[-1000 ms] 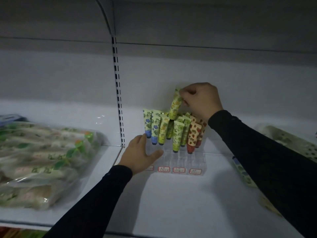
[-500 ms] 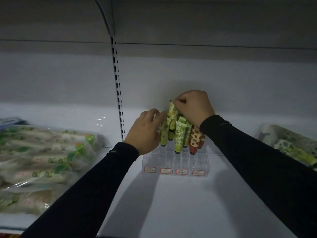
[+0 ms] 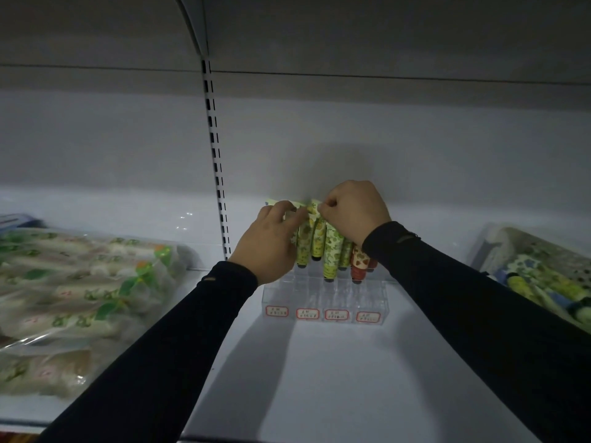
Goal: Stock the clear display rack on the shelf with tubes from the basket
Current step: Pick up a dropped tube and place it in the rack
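The right hand (image 3: 353, 211) pinches a yellow-green tube (image 3: 318, 233) by its top in the clear rack (image 3: 326, 298); the left hand (image 3: 271, 241), fingers curled, holds neighbouring tubes (image 3: 302, 243) just left.

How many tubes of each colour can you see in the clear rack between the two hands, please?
Green-patterned tubes: 4
Red-patterned tubes: 2
Total: 6; the left hand may hide more.

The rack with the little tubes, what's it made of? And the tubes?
The rack looks like clear, glossy hard plastic, maybe acrylic: the shelf shows through its walls. The tubes look like soft printed plastic with flat crimped tops, though the dim light leaves that unsure.
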Motion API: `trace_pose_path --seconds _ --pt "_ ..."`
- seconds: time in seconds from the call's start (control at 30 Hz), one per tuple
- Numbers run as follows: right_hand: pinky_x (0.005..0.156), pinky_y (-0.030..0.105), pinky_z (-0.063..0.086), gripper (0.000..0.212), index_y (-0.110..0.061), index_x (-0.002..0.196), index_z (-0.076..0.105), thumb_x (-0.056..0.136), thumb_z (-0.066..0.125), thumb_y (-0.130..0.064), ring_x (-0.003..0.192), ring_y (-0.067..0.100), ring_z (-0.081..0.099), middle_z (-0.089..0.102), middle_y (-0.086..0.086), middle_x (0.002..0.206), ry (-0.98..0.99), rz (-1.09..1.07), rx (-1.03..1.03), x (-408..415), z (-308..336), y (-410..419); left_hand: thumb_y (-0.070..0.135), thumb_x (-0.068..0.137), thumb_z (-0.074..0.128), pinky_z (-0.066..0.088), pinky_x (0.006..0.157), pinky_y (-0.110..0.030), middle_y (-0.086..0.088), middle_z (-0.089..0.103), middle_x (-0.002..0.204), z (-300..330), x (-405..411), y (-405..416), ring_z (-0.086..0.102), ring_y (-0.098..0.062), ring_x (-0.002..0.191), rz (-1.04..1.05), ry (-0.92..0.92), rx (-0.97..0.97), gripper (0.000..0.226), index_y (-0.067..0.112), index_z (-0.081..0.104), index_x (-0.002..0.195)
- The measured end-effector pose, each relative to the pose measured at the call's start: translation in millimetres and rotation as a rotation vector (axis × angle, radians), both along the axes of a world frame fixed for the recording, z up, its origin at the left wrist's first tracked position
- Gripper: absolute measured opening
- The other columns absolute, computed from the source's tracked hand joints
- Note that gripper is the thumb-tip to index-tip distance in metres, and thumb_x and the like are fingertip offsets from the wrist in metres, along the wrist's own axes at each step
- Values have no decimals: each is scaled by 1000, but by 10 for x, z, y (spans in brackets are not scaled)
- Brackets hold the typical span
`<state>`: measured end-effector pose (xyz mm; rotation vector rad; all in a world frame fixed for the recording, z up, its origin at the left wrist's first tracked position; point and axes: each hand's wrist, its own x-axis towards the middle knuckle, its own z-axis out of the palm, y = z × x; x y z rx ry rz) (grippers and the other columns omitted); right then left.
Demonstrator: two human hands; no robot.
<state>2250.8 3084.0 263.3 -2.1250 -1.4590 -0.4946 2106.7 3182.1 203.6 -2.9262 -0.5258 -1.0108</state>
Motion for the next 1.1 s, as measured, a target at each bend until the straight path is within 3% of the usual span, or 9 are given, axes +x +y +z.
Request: trace_pose_path --seconds 0.17,0.27,0.37,0.5,0.57,0.63,0.9,1.1 --pt "51 23 33 43 -20 48 45 89 56 -18 50 10 41 44 -8 56 -7 -26 -57 -12 -12 8 -2 76 59 45 90 -44 -19 48 134 -6 12 2 46 -39 113 1 1 -13 65 6 49 140" --pt "62 24 42 26 -15 66 69 90 58 -21 66 14 54 62 -4 74 -7 -29 -93 -15 -20 14 -1 77 58 44 90 -41 -17 47 135 -9 17 7 45 -38 114 3 -1 -20 65 8 49 140" --pt "64 24 41 20 -11 76 75 87 61 -20 71 15 61 71 0 82 83 -40 -103 11 -19 44 -2 77 58 44 90 -41 -17 47 135 -10 14 6 45 -38 115 -2 -6 -17 65 7 49 140" --pt "59 30 53 30 -1 61 65 84 58 -18 64 24 65 69 11 70 158 -8 -127 84 11 68 -2 78 58 43 93 -41 -16 47 136 -7 8 7 43 -37 118 -5 -12 -29 65 8 47 142" --pt "48 26 42 39 -7 47 50 85 57 -16 47 19 49 52 6 50 148 2 -141 78 31 53 -3 77 58 44 92 -41 -17 47 136 -10 9 10 44 -38 118 -11 -14 -29 66 7 48 141" --pt "45 24 32 45 -14 44 40 85 58 -14 42 14 37 39 1 46 137 11 -147 66 38 46 -4 77 58 44 92 -41 -17 48 135 -13 14 15 44 -37 118 -15 -11 -28 66 7 48 141" --pt "47 23 29 47 -17 44 41 85 63 -17 43 10 37 38 -3 46 146 27 -133 84 5 60 -3 77 58 42 95 -40 -17 47 136 -24 34 5 41 -36 121 -7 -13 -46 66 8 48 141" --pt "55 26 39 45 -16 45 40 85 62 -18 47 15 41 40 1 48 128 25 -170 84 17 89 6 81 61 41 98 -39 -15 45 139 3 20 -14 40 -35 123 7 12 -62 65 10 45 144"
